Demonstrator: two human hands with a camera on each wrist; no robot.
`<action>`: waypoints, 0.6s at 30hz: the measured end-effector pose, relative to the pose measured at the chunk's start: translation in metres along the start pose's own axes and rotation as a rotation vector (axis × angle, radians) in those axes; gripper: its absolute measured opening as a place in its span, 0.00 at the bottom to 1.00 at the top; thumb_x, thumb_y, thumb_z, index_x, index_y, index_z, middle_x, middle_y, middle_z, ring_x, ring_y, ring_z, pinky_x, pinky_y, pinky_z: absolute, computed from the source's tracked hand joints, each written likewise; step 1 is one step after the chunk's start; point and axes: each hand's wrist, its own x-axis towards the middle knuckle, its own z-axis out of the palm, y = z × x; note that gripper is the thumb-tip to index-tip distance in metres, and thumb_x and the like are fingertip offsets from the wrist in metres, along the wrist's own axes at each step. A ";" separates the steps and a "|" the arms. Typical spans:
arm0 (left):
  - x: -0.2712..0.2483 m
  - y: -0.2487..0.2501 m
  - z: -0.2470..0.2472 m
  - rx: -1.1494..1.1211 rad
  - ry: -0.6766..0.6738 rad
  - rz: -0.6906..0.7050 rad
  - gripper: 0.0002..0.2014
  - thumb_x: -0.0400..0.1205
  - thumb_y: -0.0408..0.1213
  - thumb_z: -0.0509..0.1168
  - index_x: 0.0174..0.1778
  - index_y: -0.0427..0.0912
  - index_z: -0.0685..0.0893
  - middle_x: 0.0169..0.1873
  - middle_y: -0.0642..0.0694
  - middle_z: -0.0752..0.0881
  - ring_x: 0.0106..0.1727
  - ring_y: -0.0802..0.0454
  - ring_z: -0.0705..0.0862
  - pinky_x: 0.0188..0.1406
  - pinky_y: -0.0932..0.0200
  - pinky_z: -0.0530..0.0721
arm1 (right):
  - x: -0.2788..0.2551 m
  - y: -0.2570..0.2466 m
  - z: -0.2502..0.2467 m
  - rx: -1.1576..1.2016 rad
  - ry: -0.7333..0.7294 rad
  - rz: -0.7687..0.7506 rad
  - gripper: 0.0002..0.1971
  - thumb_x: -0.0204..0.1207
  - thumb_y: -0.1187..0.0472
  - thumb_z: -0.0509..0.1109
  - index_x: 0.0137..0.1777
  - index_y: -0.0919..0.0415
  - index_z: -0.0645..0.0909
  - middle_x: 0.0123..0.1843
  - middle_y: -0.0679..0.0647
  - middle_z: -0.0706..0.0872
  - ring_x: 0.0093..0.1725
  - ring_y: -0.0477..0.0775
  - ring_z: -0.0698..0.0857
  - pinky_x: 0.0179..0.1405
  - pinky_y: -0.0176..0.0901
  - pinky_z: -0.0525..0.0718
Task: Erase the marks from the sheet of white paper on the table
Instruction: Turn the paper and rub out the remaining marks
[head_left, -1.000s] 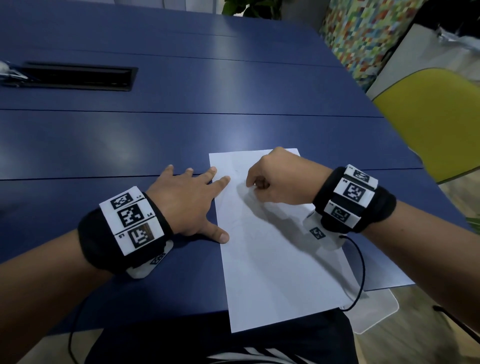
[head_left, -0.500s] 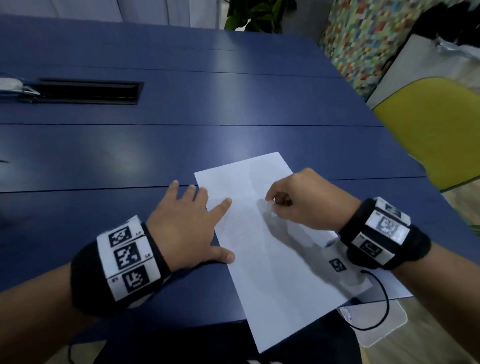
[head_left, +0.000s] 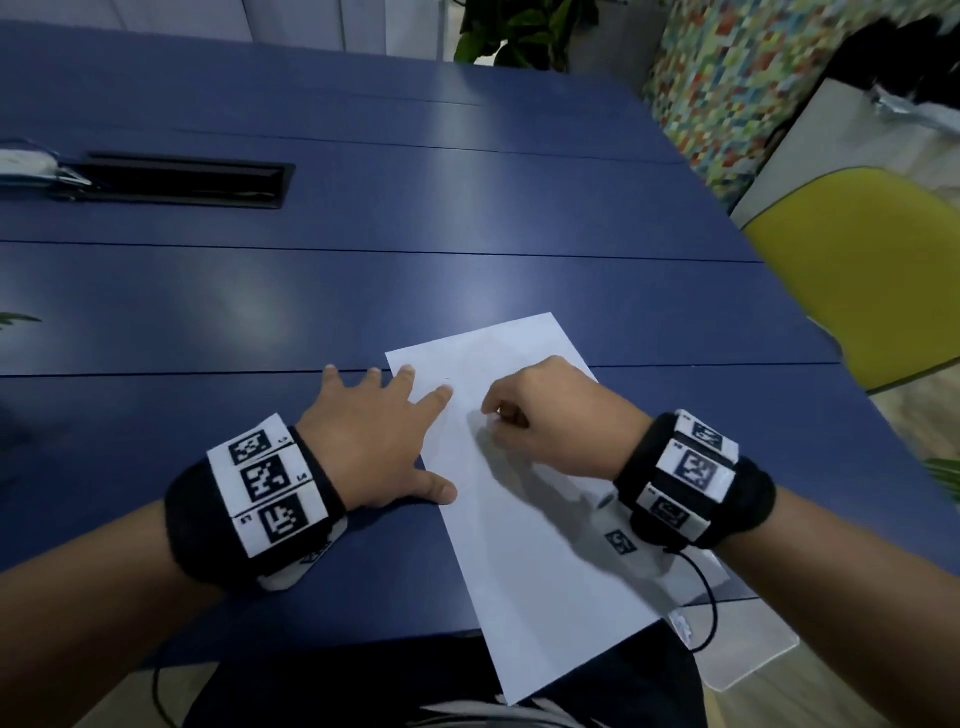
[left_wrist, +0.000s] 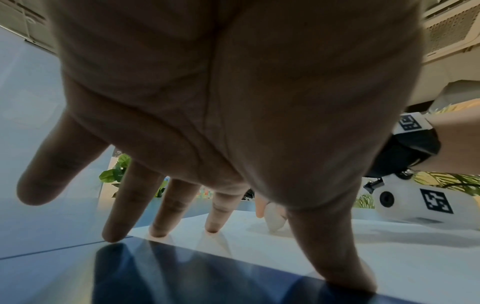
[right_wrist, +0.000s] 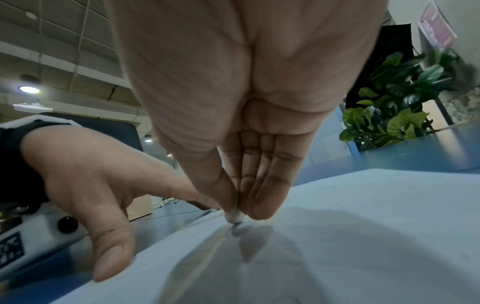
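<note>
A white sheet of paper (head_left: 524, 530) lies skewed on the blue table (head_left: 311, 291), its near end hanging over the front edge. My left hand (head_left: 374, 441) lies flat with spread fingers, the fingertips (left_wrist: 211, 229) and thumb pressing the sheet's left edge (left_wrist: 259, 253). My right hand (head_left: 550, 415) pinches a small white eraser (right_wrist: 234, 217) between thumb and fingers, its tip down on the paper (right_wrist: 337, 226). The same eraser (left_wrist: 274, 218) shows in the left wrist view. The marks are too faint to make out.
A black cable slot (head_left: 187, 182) is set into the table at the far left. A yellow chair (head_left: 857, 270) stands to the right, a potted plant (head_left: 524, 31) beyond the far edge. A clear plastic piece (head_left: 748, 649) shows below the table's front right corner.
The sheet has turned, its far end swinging left. My right hand with the eraser has moved toward me and to the right over the sheet. My left hand keeps pressing the left edge.
</note>
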 end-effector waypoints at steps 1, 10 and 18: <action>0.000 0.000 0.000 0.002 -0.002 0.000 0.57 0.73 0.84 0.55 0.92 0.59 0.39 0.92 0.40 0.48 0.91 0.36 0.55 0.83 0.19 0.53 | 0.001 0.000 -0.002 0.011 -0.002 0.003 0.12 0.80 0.57 0.69 0.60 0.52 0.89 0.45 0.47 0.91 0.46 0.50 0.85 0.47 0.44 0.86; 0.005 0.004 -0.008 0.060 0.003 0.017 0.57 0.72 0.84 0.58 0.91 0.62 0.42 0.84 0.40 0.66 0.80 0.37 0.73 0.82 0.17 0.54 | -0.006 0.002 -0.009 0.028 -0.067 0.001 0.12 0.81 0.57 0.69 0.60 0.52 0.89 0.44 0.46 0.91 0.45 0.49 0.86 0.47 0.45 0.87; 0.008 0.008 -0.012 0.094 0.012 0.013 0.57 0.72 0.83 0.60 0.91 0.61 0.45 0.80 0.38 0.72 0.79 0.36 0.75 0.84 0.21 0.52 | 0.002 0.010 -0.014 0.030 -0.044 0.044 0.11 0.80 0.57 0.70 0.57 0.53 0.90 0.45 0.46 0.92 0.45 0.48 0.85 0.49 0.48 0.88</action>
